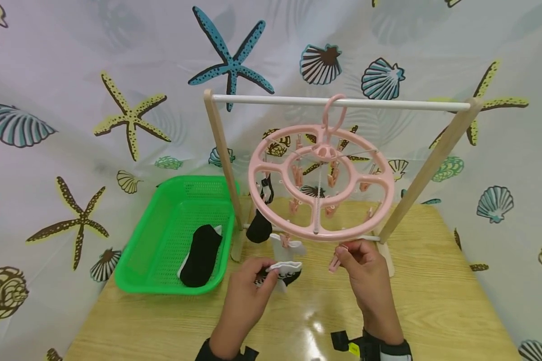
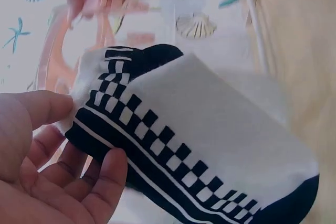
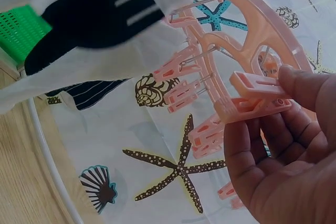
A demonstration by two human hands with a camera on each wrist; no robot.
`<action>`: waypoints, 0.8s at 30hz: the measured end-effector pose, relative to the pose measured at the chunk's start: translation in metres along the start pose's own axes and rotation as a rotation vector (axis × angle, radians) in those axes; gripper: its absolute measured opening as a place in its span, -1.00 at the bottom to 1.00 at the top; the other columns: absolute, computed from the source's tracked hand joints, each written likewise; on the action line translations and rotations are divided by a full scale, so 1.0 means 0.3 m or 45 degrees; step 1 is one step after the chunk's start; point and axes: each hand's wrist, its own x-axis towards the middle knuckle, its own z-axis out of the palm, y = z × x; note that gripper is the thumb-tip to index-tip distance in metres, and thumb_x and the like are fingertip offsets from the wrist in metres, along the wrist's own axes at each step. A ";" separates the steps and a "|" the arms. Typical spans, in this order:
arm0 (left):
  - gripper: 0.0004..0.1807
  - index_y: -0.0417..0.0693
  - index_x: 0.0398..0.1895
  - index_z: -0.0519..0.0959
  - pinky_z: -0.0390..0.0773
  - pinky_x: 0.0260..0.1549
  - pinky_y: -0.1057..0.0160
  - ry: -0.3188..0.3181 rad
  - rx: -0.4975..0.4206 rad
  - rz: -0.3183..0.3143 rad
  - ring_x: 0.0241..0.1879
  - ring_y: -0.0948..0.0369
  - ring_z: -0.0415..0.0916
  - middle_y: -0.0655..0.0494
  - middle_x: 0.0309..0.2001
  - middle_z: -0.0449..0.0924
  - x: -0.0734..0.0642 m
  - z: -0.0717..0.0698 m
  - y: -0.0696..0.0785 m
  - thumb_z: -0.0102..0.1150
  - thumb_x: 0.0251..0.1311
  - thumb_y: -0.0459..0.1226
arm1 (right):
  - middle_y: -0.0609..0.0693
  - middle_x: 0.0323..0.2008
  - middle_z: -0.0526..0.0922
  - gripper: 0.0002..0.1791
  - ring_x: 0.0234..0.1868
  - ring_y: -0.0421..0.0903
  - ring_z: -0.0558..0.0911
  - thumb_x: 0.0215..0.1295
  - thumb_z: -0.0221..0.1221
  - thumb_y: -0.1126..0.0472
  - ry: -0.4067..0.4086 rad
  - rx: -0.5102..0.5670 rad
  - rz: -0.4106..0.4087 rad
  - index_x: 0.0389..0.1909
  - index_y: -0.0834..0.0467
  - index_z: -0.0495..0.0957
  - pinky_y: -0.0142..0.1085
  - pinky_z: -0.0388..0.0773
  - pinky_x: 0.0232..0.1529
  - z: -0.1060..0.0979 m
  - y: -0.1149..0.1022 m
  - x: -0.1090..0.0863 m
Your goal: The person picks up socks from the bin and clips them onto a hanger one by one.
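Note:
My left hand (image 1: 249, 283) pinches the cuff of a white sock (image 2: 210, 124) with a black-and-white checkered band and black toe. The sock hangs below the front of a round pink drying hanger (image 1: 321, 235). At the rim's right front, my right hand (image 1: 363, 258) pinches a pink clothespin (image 3: 260, 90) between thumb and fingers. The sock and that clothespin are apart. Another white sock (image 1: 280, 249) hangs from a clip at the rim's front left, and a black sock (image 1: 259, 228) hangs further back on the left.
A wooden stand with a white bar (image 1: 271, 100) carries the hanger by its hook. More pink clips (image 1: 333, 175) dangle from the inner ring. On the left of the wooden table (image 1: 437, 291) stands a green basket (image 1: 155, 235) with a black-and-white sock (image 1: 201, 255) inside.

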 end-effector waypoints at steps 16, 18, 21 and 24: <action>-0.93 -0.08 -0.23 0.66 0.57 -0.32 0.34 -0.212 -0.098 0.005 -0.26 0.30 0.57 0.15 -0.25 0.62 -0.006 0.143 0.048 0.32 0.25 -0.35 | 0.09 -0.40 0.59 -0.79 -0.41 -0.12 0.62 0.41 0.15 0.39 -0.010 -0.043 0.022 -0.17 0.53 0.44 -0.34 0.60 -0.25 0.007 0.003 0.011; -0.94 -0.09 -0.24 0.66 0.57 -0.32 0.35 -0.220 -0.111 0.005 -0.26 0.31 0.57 0.14 -0.25 0.63 -0.009 0.153 0.051 0.32 0.24 -0.36 | 0.11 -0.41 0.59 -0.80 -0.42 -0.11 0.61 0.42 0.14 0.38 -0.021 -0.044 0.021 -0.18 0.50 0.45 -0.34 0.60 -0.25 0.010 0.003 0.011; -0.94 -0.09 -0.24 0.67 0.56 -0.33 0.37 -0.225 -0.114 0.002 -0.27 0.33 0.57 0.15 -0.26 0.63 -0.009 0.167 0.057 0.32 0.25 -0.35 | 0.09 -0.41 0.58 -0.85 -0.41 -0.12 0.60 0.42 0.15 0.37 -0.017 -0.059 0.012 -0.21 0.43 0.49 -0.34 0.58 -0.26 0.014 0.002 0.011; -0.95 -0.08 -0.23 0.67 0.55 -0.35 0.39 -0.218 -0.120 -0.008 -0.31 0.36 0.55 0.17 -0.27 0.62 -0.003 0.179 0.060 0.30 0.28 -0.32 | 0.06 -0.41 0.58 -0.88 -0.41 -0.12 0.59 0.42 0.15 0.36 -0.007 -0.078 0.011 -0.23 0.39 0.51 -0.36 0.56 -0.34 0.019 -0.001 0.010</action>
